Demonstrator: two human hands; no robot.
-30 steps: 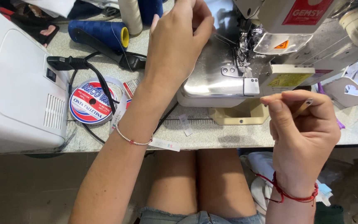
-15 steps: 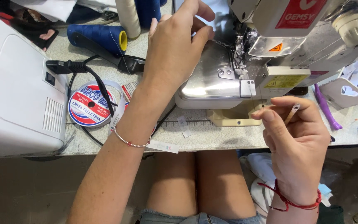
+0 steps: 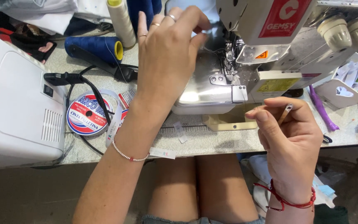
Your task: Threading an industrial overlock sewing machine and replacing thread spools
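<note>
A thin pale tweezer-like metal tool (image 3: 285, 113) is pinched between thumb and forefinger of the right hand (image 3: 291, 145), in front of the grey-white overlock sewing machine (image 3: 245, 54) on the speckled bench (image 3: 212, 143). The left hand (image 3: 166, 58) pinches fine thread beside the needle; a slip could snap it or prick fingertips.

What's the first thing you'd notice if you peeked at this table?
The big sewing machine at the top right stands out, with the left hand reaching up to its needle area. The right hand hovers at the table's front edge, pinching a small thin tool. To the left lie a round ribbon spool and a blue thread cone.
</note>
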